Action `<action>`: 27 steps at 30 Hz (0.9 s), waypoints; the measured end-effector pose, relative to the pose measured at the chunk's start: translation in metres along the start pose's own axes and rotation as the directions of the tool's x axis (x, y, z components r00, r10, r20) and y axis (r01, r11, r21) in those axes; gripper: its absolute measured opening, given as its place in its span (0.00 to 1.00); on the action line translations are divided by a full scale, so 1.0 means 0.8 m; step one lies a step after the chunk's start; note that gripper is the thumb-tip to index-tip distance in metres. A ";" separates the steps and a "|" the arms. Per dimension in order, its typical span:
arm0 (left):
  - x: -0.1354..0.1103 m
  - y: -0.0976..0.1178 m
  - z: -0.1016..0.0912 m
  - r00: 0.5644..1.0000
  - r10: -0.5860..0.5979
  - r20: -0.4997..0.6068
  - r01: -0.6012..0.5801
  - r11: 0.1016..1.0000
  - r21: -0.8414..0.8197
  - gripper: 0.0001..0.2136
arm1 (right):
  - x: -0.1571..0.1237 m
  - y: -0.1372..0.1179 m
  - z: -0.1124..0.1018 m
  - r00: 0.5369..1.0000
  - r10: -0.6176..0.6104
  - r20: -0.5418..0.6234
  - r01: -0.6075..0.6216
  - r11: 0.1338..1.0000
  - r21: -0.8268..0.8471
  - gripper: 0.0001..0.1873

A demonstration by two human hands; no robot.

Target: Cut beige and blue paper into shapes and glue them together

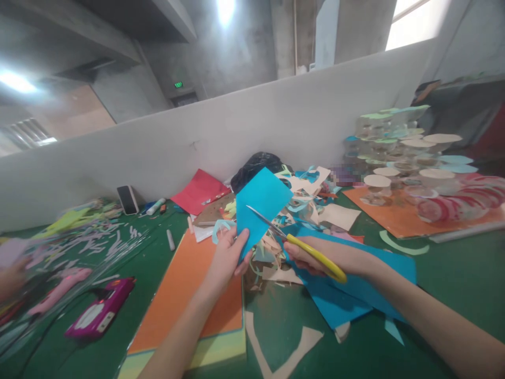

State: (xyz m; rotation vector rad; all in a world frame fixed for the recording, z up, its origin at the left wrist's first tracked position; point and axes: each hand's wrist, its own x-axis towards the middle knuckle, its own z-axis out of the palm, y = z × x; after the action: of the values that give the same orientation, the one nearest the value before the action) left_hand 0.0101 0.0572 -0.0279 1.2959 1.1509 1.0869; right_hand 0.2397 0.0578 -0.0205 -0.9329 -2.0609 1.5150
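My left hand (228,258) pinches the lower edge of a blue paper sheet (261,204) and holds it up above the table. In my right hand (311,257) is a pair of yellow-handled scissors (311,251), whose open blades point left into the sheet's right edge. Both hands hover over a heap of paper scraps (276,258). More blue paper (347,295) lies under my right forearm.
A stack of orange and yellow paper (189,295) lies on the green table (453,273). A magenta device (100,310) sits at left, near a phone (127,199) leaning on the white partition (197,142). Paper-topped cups (410,152) stand at right on an orange sheet. Another person's hand (10,276) is at far left.
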 end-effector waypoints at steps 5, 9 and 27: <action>0.000 0.000 0.002 1.000 0.004 -0.004 -0.004 1.000 0.022 0.15 | 0.004 0.004 0.004 0.998 0.048 -0.038 -0.050 0.997 -0.059 0.29; 0.000 0.001 0.003 1.000 0.015 -0.027 -0.014 0.999 0.042 0.15 | 0.001 0.000 0.003 0.997 0.055 -0.047 -0.059 0.994 -0.097 0.30; -0.006 0.009 0.005 0.999 0.013 0.042 -0.019 0.991 0.135 0.14 | -0.001 -0.008 0.006 0.999 -0.022 -0.042 0.020 0.999 -0.045 0.27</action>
State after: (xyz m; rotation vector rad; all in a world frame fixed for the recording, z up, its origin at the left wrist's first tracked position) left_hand 0.0138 0.0523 -0.0211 1.4280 1.2026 1.0035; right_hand 0.2349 0.0530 -0.0157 -0.9486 -2.0761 1.4317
